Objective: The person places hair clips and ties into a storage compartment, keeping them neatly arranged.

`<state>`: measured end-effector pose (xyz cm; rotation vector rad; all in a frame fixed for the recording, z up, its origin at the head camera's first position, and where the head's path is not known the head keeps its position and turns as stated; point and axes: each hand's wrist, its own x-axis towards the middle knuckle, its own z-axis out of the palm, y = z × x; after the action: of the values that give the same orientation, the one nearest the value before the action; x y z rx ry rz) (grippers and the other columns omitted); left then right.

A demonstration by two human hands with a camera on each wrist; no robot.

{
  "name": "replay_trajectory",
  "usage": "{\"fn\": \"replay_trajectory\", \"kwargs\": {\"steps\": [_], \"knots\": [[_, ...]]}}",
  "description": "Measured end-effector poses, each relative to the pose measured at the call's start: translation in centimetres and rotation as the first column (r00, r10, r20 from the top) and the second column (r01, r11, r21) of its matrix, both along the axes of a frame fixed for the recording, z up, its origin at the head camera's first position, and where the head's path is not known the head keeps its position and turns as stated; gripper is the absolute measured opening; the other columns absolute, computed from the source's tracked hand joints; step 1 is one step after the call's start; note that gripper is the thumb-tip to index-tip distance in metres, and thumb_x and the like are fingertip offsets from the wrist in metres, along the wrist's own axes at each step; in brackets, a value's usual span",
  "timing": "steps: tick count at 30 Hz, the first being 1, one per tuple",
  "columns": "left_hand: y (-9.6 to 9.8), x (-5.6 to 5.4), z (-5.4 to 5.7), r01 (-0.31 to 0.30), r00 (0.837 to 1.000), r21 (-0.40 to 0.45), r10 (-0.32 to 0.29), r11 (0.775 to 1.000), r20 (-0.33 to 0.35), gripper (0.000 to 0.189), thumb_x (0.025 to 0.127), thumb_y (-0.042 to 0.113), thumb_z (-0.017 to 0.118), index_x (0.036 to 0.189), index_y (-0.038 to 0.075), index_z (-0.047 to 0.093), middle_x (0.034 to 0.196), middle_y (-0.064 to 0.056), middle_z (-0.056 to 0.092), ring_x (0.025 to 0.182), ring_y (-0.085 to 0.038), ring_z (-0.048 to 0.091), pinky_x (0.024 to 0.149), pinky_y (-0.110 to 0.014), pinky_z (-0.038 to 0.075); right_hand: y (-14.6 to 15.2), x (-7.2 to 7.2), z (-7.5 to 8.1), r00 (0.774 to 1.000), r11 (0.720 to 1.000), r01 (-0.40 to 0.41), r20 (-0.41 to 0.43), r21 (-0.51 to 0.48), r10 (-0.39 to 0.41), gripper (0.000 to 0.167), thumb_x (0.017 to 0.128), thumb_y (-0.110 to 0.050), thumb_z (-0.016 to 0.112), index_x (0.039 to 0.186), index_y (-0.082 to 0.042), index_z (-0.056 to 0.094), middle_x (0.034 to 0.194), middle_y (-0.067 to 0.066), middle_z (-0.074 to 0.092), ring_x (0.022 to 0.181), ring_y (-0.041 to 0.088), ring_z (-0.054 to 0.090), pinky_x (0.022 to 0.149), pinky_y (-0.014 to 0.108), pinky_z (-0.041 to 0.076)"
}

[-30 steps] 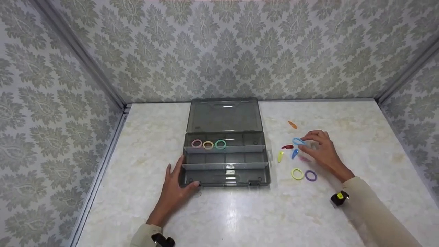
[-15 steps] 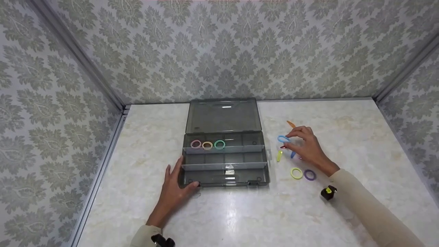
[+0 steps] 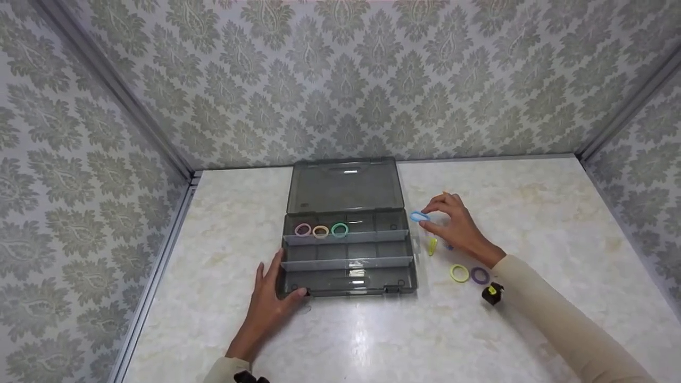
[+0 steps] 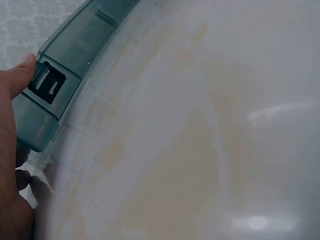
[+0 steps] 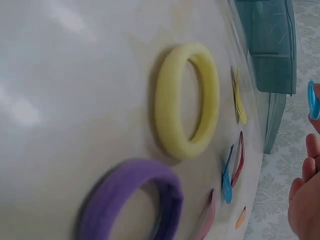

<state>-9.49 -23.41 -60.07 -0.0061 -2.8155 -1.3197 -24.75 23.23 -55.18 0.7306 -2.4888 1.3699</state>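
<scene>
My right hand [image 3: 453, 222] pinches a light blue hair tie [image 3: 420, 216] between thumb and fingertips, just right of a grey see-through compartment box [image 3: 348, 292]. In the right wrist view the blue hair tie [image 5: 313, 100] shows at the right edge. My left hand [image 3: 270, 298] holds the box's front left corner, thumb on the front edge by the latch [image 4: 47, 82], fingers along the left side. In the back compartment sit a pink hair tie [image 3: 302, 230], a peach one and a green hair tie [image 3: 340, 230].
Yellow [image 3: 459, 273] and purple hair ties [image 3: 480, 275] lie on the table near my right forearm. Snap hair clips lie beyond them: yellow [image 5: 240, 102], red [image 5: 239, 160], blue [image 5: 227, 180], pink [image 5: 207, 217] and orange [image 5: 241, 218]. The box's raised lid [image 3: 346, 186] stands near the wall.
My right hand has carried the blue hair tie left, from over the clips to beside the box's right edge. The left hand has stayed at the box corner.
</scene>
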Motion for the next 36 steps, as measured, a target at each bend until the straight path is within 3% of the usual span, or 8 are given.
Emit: {"fn": "replay_trajectory", "kwargs": {"steps": [2,5,15,22,27,36], "knots": [[0.0,0.0,0.0,-0.003,1.000,-0.002,0.003,1.000,0.006,0.104,0.096,0.054,0.079,0.178,0.027,0.021,0.183,-0.010,0.025,0.167,-0.055,-0.002,0.125,-0.083,0.015,-0.6,-0.1,0.1,1.000,1.000,-0.020,-0.003,-0.002,0.020,0.014,0.094,-0.009,0.089,0.106,-0.007,0.083,0.120,0.015,0.065,0.117,0.035,0.050,0.104,0.053,0.040],[0.0,0.1,0.0,-0.007,1.000,-0.002,0.007,1.000,0.022,0.104,0.097,0.055,0.078,0.178,0.028,0.020,0.183,-0.009,0.024,0.167,-0.054,-0.003,0.125,-0.084,0.014,-1.5,-0.2,0.1,0.999,0.999,-0.044,-0.008,-0.007,0.044,0.015,0.093,-0.009,0.090,0.106,-0.007,0.083,0.119,0.014,0.065,0.114,0.030,0.050,0.101,0.050,0.039],[-0.1,0.1,-0.1,-0.005,1.000,-0.009,0.005,1.000,0.002,0.104,0.097,0.054,0.079,0.178,0.022,0.021,0.182,-0.013,0.026,0.166,-0.057,0.000,0.127,-0.080,0.015,-4.3,-1.1,0.3,0.994,0.994,-0.103,-0.040,0.048,0.105,0.018,0.091,-0.011,0.092,0.107,-0.008,0.084,0.120,0.015,0.065,0.106,0.030,0.047,0.093,0.048,0.040],[-0.1,0.0,0.1,-0.009,1.000,-0.002,0.009,1.000,0.015,0.104,0.097,0.057,0.078,0.178,0.029,0.019,0.183,-0.009,0.024,0.167,-0.054,-0.002,0.125,-0.083,0.015,-5.4,-1.9,1.3,0.991,0.981,-0.133,0.011,0.145,0.132,0.018,0.093,-0.014,0.091,0.107,-0.008,0.084,0.122,0.014,0.063,0.110,0.031,0.047,0.097,0.053,0.040],[-0.2,0.1,0.1,-0.006,1.000,-0.010,0.006,1.000,0.013,0.102,0.097,0.058,0.077,0.178,0.033,0.019,0.183,-0.008,0.023,0.167,-0.053,-0.002,0.123,-0.085,0.017,-6.4,-2.7,2.1,0.980,0.960,-0.201,0.043,0.194,0.196,0.018,0.095,-0.014,0.090,0.111,-0.008,0.084,0.123,0.013,0.063,0.111,0.032,0.048,0.098,0.054,0.039],[0.0,0.0,0.1,-0.003,1.000,-0.022,0.002,1.000,-0.004,0.104,0.097,0.056,0.079,0.178,0.028,0.021,0.182,-0.010,0.026,0.167,-0.056,0.000,0.123,-0.084,0.018,-8.1,-3.5,2.8,0.961,0.912,-0.275,0.087,0.304,0.261,0.025,0.096,-0.023,0.090,0.114,-0.007,0.084,0.134,0.019,0.062,0.123,0.038,0.047,0.108,0.061,0.036]]}}
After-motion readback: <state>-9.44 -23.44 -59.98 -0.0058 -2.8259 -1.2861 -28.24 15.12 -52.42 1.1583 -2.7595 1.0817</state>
